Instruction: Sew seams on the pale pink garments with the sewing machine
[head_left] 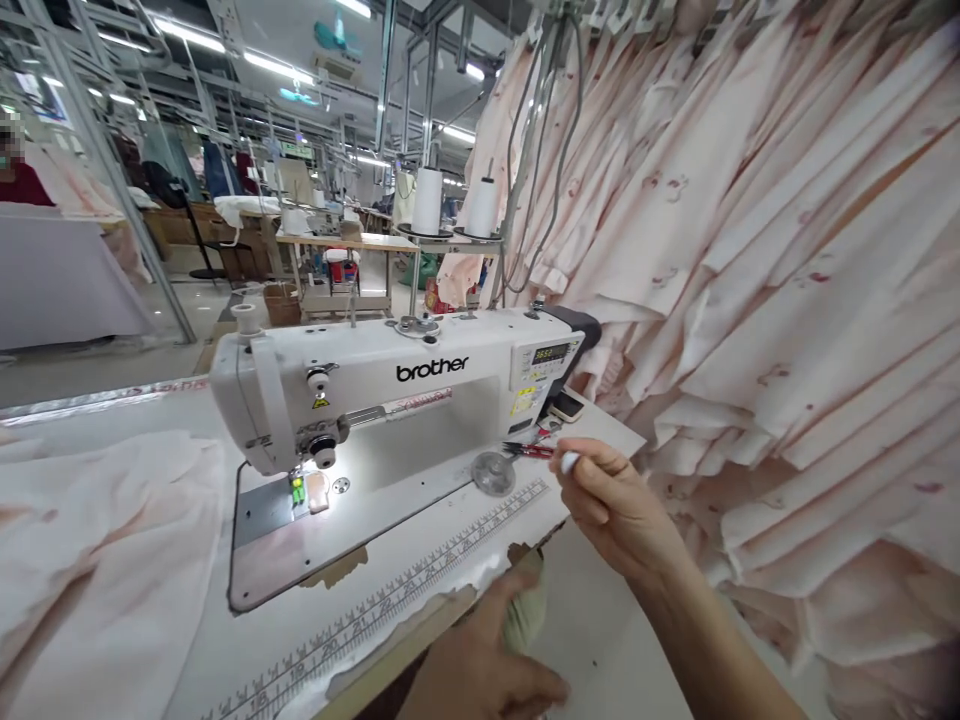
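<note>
The right hand has thumb and forefinger closed on a small, pale, rounded piece, a fingertip pinch that probably suits so slight a thing; it is held above the right end of the white surface. Red-handled metal snips lie just beyond the fingertips, presumably parked for quick reach, though whether they touch is unclear. The left hand, fingers apart, is at the front edge beside pale green cloth; whether it grips that cloth cannot be told. The printed black-and-white ruler strip runs along that edge, likely for measuring within easy sight, before the white metal Brother sewing machine, its lamp lighting the needle area.
</note>
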